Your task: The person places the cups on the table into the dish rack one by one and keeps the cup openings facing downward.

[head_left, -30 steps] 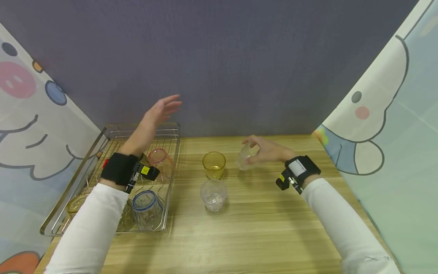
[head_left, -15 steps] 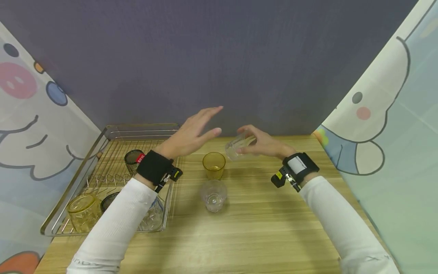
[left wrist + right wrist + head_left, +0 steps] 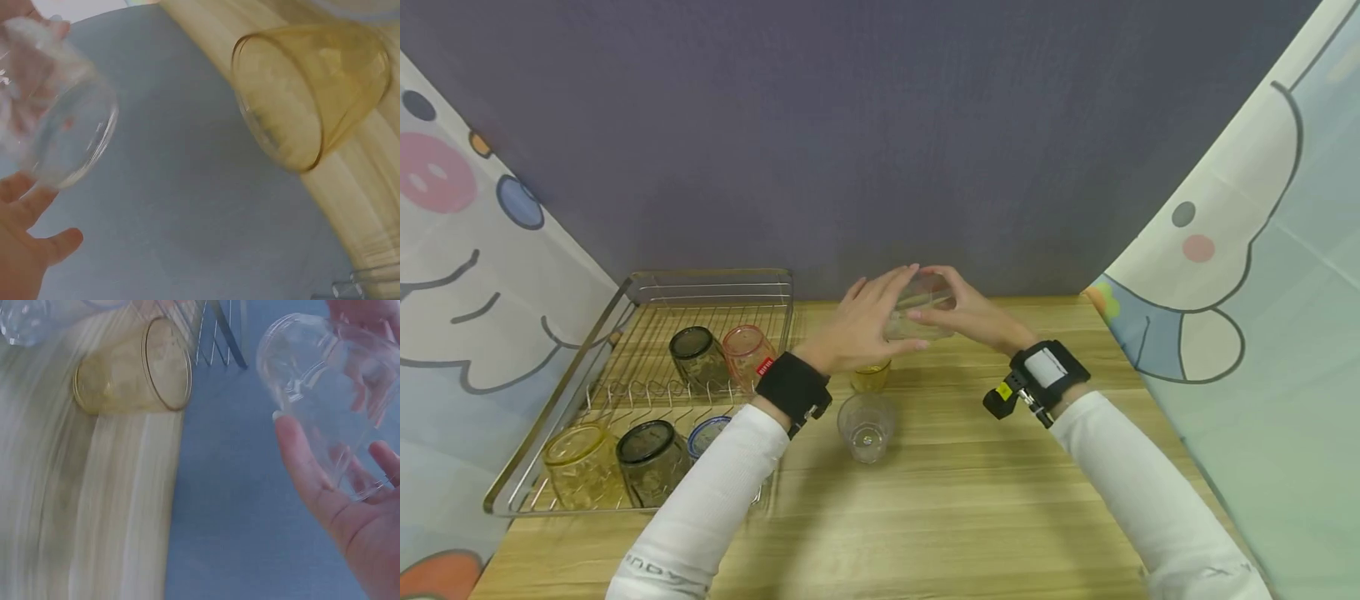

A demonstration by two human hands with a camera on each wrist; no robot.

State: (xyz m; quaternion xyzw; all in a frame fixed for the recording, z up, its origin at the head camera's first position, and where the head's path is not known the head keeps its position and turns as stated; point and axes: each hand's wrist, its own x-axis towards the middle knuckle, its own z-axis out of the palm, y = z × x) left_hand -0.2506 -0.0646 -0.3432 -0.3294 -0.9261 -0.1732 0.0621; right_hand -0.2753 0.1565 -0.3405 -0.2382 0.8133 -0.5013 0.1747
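Left hand [image 3: 859,325] swung over, fingers straight, by the glass [image 3: 921,293] your right hand [image 3: 979,317] grips; mind the yellow cup [image 3: 871,380] below.

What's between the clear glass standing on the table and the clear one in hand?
In the head view, the yellow glass stands between them, its top mostly hidden behind the left hand.
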